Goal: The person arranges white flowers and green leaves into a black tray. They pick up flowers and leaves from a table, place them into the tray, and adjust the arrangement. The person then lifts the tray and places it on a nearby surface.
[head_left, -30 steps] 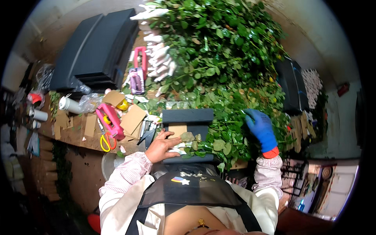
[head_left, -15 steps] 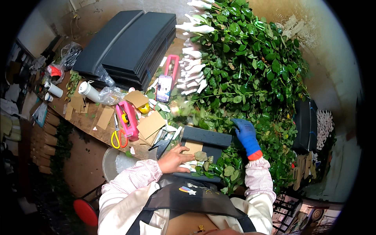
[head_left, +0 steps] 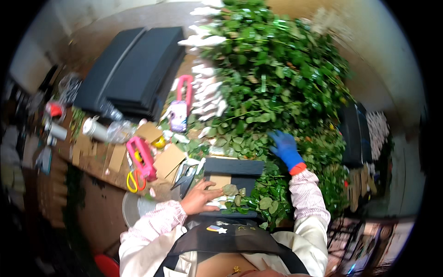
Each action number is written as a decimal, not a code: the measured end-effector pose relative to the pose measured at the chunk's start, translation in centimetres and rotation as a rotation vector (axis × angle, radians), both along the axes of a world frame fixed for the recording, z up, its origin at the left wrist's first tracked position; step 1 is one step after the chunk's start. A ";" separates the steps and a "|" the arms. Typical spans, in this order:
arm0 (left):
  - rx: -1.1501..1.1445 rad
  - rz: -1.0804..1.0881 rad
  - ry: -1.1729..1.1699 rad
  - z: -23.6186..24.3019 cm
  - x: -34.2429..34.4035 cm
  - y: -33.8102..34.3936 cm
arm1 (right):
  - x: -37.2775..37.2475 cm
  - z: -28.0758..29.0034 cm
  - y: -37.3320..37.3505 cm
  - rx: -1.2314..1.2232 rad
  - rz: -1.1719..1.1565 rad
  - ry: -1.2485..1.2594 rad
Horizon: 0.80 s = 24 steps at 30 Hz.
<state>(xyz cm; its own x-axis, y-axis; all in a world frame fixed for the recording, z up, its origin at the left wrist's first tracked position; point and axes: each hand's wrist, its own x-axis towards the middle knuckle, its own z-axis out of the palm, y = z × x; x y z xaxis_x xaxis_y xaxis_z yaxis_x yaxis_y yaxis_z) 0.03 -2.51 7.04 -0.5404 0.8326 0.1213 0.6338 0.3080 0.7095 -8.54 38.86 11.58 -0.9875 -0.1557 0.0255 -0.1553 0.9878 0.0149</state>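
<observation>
My left hand [head_left: 199, 197] is bare, its fingers apart, resting on brown card [head_left: 218, 182] and white-sleeved flower heads [head_left: 220, 203] within a dark corrugated sheet [head_left: 233, 166]. Leafy stems [head_left: 263, 203] lie across that sheet’s right part. My right hand [head_left: 286, 148], in a blue glove, reaches over loose green foliage [head_left: 249, 143] with its fingers spread, nothing visible held in them. Beyond it is a big pile of stemmed flowers [head_left: 277, 78], white-sleeved heads [head_left: 207, 87] facing left.
Stacked dark sheets [head_left: 134, 69] stand back left, another stack [head_left: 354, 134] right. Around my left hand lie scissors [head_left: 136, 180], pink tool [head_left: 143, 157], cards [head_left: 168, 161], phone [head_left: 178, 115] and white cup [head_left: 94, 129]. A bin [head_left: 131, 210] and red stool [head_left: 106, 265] stand below.
My right hand has moved leftward and forward over the foliage, its fingers now spread. My left hand stays on the card. The camera’s view has shifted and tilted.
</observation>
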 end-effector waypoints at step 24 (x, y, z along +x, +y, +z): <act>-0.065 0.018 -0.056 1.8 0.2 0.4 | -0.7 4.8 -3.5 -0.082 0.147 0.280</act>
<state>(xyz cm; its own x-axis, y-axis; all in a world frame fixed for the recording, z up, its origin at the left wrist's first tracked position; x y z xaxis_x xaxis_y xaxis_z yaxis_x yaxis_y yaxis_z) 0.26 -2.12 8.79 -0.5597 0.8279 0.0369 0.5879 0.3652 0.7218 -9.23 35.35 16.38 -0.9073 -0.2823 0.3118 -0.2976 0.9547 -0.0016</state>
